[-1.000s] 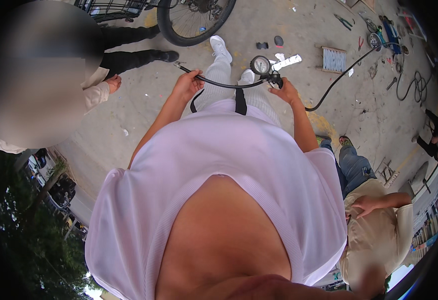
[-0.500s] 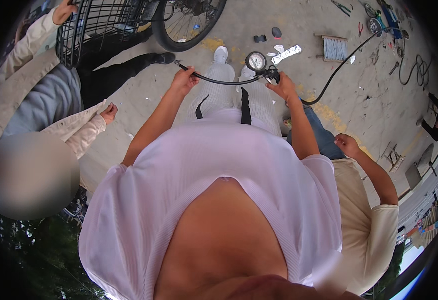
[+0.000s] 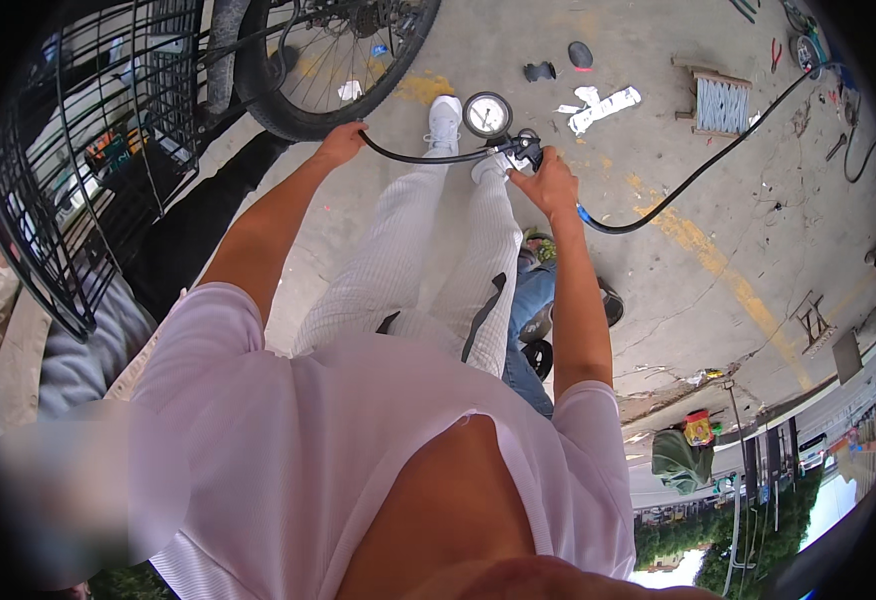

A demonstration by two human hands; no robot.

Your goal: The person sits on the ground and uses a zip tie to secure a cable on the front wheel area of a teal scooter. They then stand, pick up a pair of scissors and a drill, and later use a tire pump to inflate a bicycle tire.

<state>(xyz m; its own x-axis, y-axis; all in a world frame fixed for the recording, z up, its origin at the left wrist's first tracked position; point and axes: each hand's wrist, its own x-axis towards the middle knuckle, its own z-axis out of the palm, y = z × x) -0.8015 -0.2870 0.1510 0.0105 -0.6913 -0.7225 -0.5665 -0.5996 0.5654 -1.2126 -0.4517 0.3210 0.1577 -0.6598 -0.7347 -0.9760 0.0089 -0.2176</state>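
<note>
A tyre inflator (image 3: 526, 148) with a round dial gauge (image 3: 487, 115) is held out in front of me. My right hand (image 3: 550, 185) is wrapped round its black handle. From it a short black hose (image 3: 408, 158) runs left to my left hand (image 3: 341, 143), whose closed fingers grip the hose end. That hand is beside the lower edge of a bicycle tyre (image 3: 268, 108); whether it touches the tyre I cannot tell. The hose tip is hidden by my fingers. A longer black air hose (image 3: 698, 172) trails from near my right hand toward the upper right.
A black wire basket (image 3: 58, 170) stands close on my left, with a person's sleeve (image 3: 23, 365) beyond it. On the concrete lie crumpled silvery wrapping (image 3: 603, 108), a dark oval piece (image 3: 580, 55) and a wooden frame wound with cord (image 3: 723, 105). A person's jeans (image 3: 528, 335) show behind my right arm.
My left hand has moved left with the hose end, up to the bicycle tyre. The wheel and basket now appear nearer. My right hand still holds the inflator.
</note>
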